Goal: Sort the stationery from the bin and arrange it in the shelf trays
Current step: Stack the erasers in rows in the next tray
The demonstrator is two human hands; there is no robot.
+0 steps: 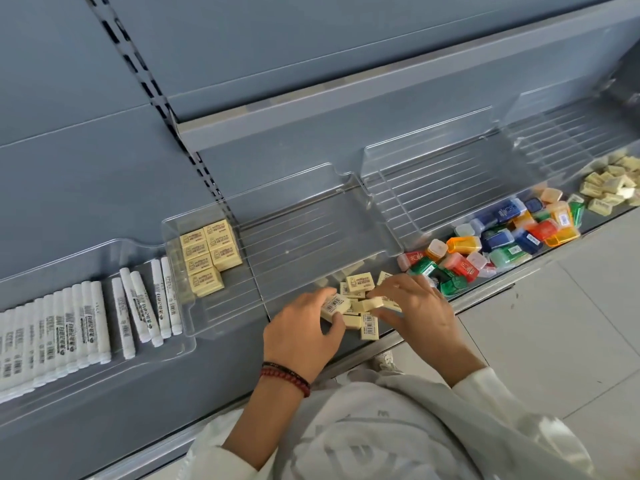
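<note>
Grey metal shelf [104,393] w/ slotted back panel; clear trays are set side by side along it.

- Middle tray [346,178]: yellow erasers, arranged [207,254], are packed in two neat columns at its back-left corner; the rest of the floor is bare.
- Loose erasers [360,284]: a small heap is found at the shelf's front edge, by the tray's front-right part. Whether inside its wall or just outside cannot be told.
- Left hand [301,337]: curled over the heap's left side; one eraser [335,304] is gripped betw. thumb and fingers.
- Right hand [419,306]: laid over the heap's right side; a second eraser [375,303] is pinched at the fingertips.
- Key relation: the arranged block lies to the back and left of both hands, so the left hand is nearer. The gripped eraser's long axis runs approx. as the arranged ones do; little turning is judged necessary.
- Also held on the shelf: white marker pens [69,327] in the left tray; coloured plastic cases [502,237] piled to the right; more erasers [609,188] at far right.
</note>
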